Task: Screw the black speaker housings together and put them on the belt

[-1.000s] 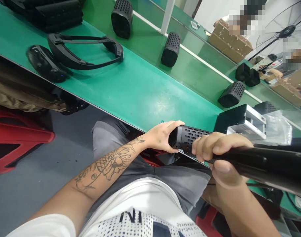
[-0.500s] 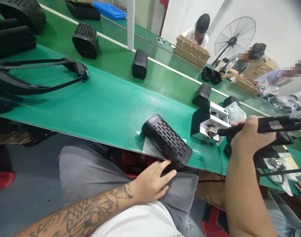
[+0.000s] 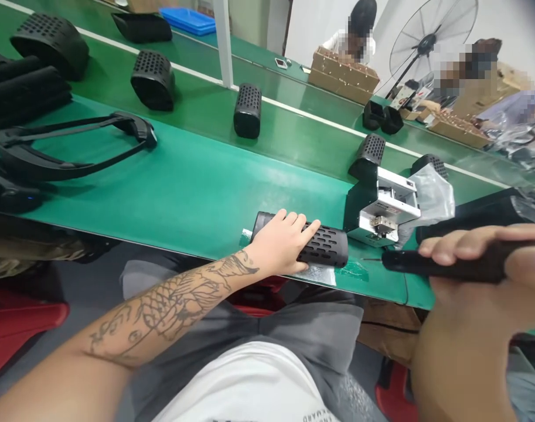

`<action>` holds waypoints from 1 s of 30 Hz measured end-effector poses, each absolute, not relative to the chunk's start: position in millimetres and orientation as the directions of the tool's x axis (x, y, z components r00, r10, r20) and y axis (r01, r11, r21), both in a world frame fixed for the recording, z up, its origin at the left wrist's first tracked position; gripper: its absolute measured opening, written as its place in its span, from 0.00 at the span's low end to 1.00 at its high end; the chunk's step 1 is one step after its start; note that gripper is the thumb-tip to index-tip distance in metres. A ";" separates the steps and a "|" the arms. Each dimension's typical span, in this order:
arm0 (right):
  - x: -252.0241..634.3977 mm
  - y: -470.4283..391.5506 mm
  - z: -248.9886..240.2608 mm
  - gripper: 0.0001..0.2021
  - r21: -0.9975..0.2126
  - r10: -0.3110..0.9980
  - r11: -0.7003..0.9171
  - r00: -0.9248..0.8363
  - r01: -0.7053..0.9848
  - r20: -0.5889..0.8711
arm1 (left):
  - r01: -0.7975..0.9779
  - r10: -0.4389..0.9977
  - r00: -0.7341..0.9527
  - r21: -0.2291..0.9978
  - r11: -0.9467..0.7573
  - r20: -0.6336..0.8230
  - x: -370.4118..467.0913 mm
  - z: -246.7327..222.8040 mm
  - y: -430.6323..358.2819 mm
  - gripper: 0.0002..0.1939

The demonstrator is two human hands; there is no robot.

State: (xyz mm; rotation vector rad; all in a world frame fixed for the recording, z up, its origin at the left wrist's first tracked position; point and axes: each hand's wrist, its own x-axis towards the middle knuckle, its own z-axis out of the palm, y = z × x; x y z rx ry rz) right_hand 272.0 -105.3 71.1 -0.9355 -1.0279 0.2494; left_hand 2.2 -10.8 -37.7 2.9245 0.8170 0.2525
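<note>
My left hand [image 3: 282, 243] lies over a black perforated housing [image 3: 326, 246], its fingers wrapped round the top and side. The housing rests lengthwise near the front edge of the green table [image 3: 183, 193], with bubble wrap partly visible under it. My right hand [image 3: 473, 252] grips a black electric screwdriver [image 3: 452, 261], whose thin bit points left toward the housing's right end without touching it. Just behind the bit stands a black and silver screw feeder [image 3: 384, 211].
Several perforated housings, one of them [image 3: 248, 111] near the middle, stand along the green line behind. A black headband-like strap [image 3: 74, 146] lies at the left. Clear plastic [image 3: 434, 193] hangs beside the feeder. People sit at cardboard boxes [image 3: 344, 76] farther back.
My left hand has moved up onto the housing, which has turned to lie more level along the table edge. The screwdriver has come away from the feeder and down, its bit now showing.
</note>
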 end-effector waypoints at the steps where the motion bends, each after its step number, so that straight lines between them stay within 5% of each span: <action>1: 272.4 -113.9 69.0 0.09 -0.772 0.654 0.610 0.437 0.179 0.618 | 0.544 0.556 0.821 0.113 -0.831 0.134 3.6 -38.8 -16.5 0.52; 5: 264.5 -128.7 52.0 0.11 -0.816 0.795 0.577 0.206 0.034 0.571 | 0.612 0.615 0.779 0.062 -0.788 0.120 5.3 -35.0 -34.7 0.50; 30: 244.9 -102.4 31.0 0.06 -0.851 0.854 0.516 -0.013 -0.101 0.520 | 0.631 0.636 0.768 0.078 -0.772 0.083 11.3 -25.2 -40.1 0.49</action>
